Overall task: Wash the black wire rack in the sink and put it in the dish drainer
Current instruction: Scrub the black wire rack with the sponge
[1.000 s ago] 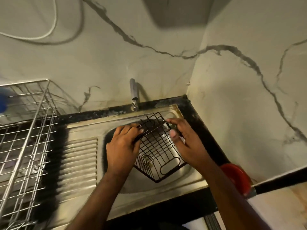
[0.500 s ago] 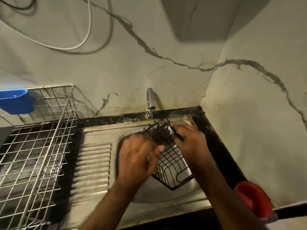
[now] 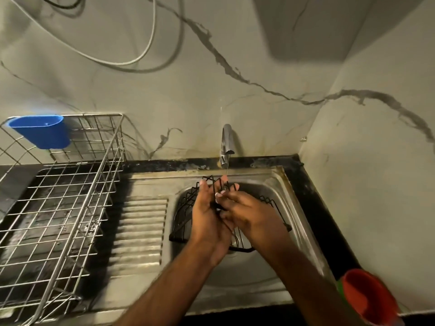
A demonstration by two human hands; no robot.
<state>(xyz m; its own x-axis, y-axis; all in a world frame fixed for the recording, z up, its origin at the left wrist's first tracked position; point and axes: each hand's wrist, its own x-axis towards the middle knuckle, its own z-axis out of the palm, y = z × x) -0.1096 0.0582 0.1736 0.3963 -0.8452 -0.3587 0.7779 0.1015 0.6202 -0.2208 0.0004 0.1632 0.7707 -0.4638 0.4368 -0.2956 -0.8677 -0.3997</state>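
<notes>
The black wire rack lies tilted in the steel sink, under a thin stream from the tap. My left hand is over the rack's middle, its fingers straight and pointing up against the wires near the water. My right hand comes in from the right, and its fingers and thumb pinch a wire of the rack next to my left palm. Both hands hide much of the rack's middle. The metal dish drainer stands to the left on the counter.
A blue plastic cup hangs on the drainer's back left corner. The ribbed draining board lies between drainer and basin. A red cup sits at the counter's right front corner. Tiled walls close in behind and on the right.
The rack has dropped lower and flatter into the basin. My left hand moved from the rack's left edge onto its middle, fingers stretched up, and my right hand closed in beside it.
</notes>
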